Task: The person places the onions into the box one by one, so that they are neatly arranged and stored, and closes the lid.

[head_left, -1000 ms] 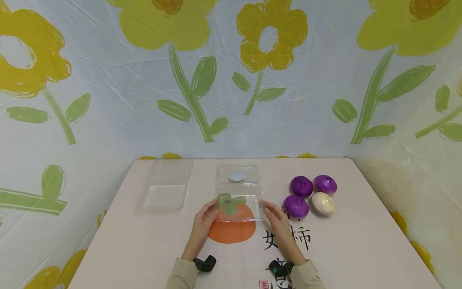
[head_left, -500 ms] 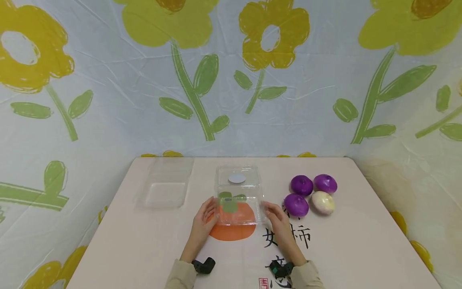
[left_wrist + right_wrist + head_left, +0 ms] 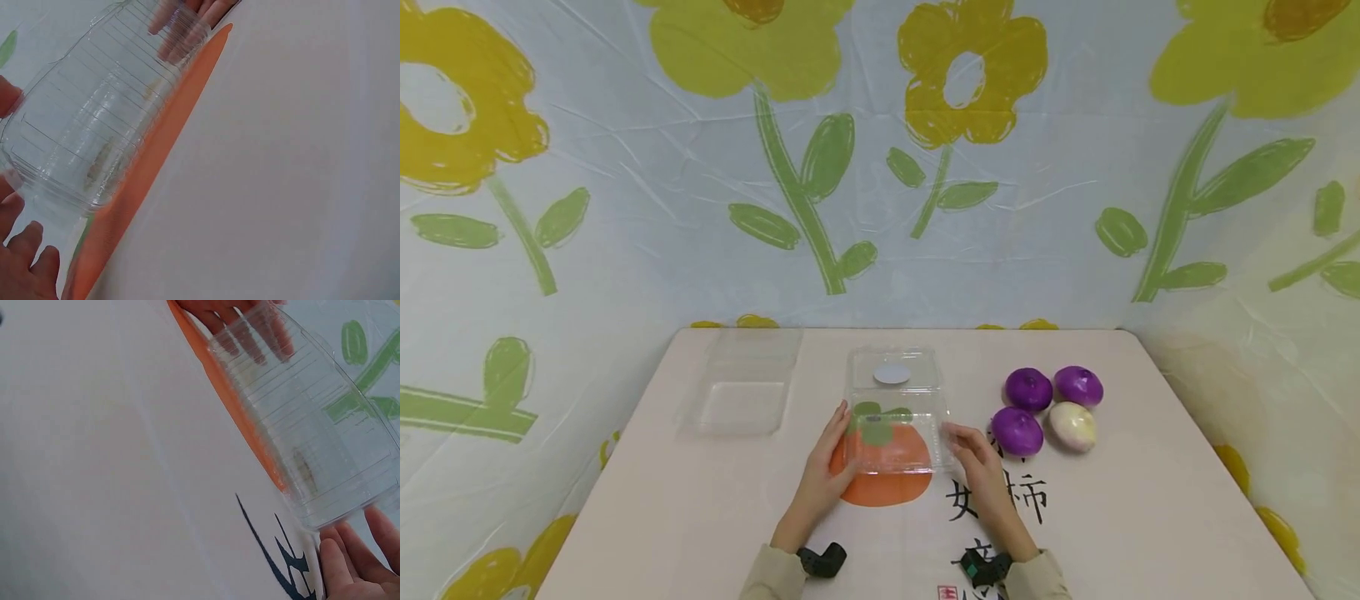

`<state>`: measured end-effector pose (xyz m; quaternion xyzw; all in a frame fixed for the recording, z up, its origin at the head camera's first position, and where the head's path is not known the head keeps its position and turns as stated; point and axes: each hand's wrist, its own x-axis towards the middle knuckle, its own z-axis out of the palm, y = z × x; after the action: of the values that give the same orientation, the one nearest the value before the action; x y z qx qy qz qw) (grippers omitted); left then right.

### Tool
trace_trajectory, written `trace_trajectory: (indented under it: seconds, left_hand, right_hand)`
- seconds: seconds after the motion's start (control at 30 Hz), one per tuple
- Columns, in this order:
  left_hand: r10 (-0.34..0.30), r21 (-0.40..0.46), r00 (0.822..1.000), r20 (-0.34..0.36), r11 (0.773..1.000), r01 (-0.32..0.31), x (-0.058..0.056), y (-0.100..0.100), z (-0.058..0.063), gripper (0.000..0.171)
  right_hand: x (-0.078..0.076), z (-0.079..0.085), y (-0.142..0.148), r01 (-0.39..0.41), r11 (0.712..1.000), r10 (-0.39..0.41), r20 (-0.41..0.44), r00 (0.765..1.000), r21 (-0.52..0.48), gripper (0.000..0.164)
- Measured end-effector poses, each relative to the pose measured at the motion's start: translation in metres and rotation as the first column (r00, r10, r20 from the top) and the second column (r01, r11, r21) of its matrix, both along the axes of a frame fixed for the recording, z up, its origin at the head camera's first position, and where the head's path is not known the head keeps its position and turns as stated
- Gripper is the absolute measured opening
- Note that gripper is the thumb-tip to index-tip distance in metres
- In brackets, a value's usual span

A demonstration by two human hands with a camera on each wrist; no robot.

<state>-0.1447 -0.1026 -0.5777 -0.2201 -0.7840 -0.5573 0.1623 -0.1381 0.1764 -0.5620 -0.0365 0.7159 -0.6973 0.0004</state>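
Note:
A clear plastic clamshell box (image 3: pixel 897 442) stands with its lid raised and leaning back, over the printed orange persimmon. A white oval label (image 3: pixel 892 373) shows on the lid. Beside the box's left wall is my left hand (image 3: pixel 825 464), its fingers spread; in the left wrist view they (image 3: pixel 28 250) stand apart from the plastic, and the thumb is at the rim. My right hand (image 3: pixel 979 462) touches the right side with its fingertips, which meet the edge in the right wrist view (image 3: pixel 359 550). No onion lies in the box.
Three purple onions (image 3: pixel 1017 432) and one pale onion (image 3: pixel 1072 427) sit together on the right of the table. Another open clear box (image 3: pixel 741 408) stands at the left. Black written characters (image 3: pixel 1032 496) are printed on the cloth, and a flower-patterned curtain (image 3: pixel 685 183) hangs behind.
The box has come slightly towards me. My left hand's fingers have loosened and spread away from its left side, while my right hand has stayed at the right side.

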Motion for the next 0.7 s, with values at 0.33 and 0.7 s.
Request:
trace_trajectory:
  seconds: [0.33,0.7]
  left_hand:
    - [-0.031,-0.037,0.999,0.041,0.999,0.033,0.002,-0.013,-0.001,0.072]
    - [-0.042,-0.012,0.999,-0.02,0.999,0.042,0.002,-0.01,0.003,0.073]
  right_hand:
    - [0.004,0.0,-0.004,-0.003,1.0,0.003,0.008,1.0,0.0,0.033]
    - [0.004,0.001,0.0,0.02,1.0,-0.02,0.027,0.999,0.003,0.029]
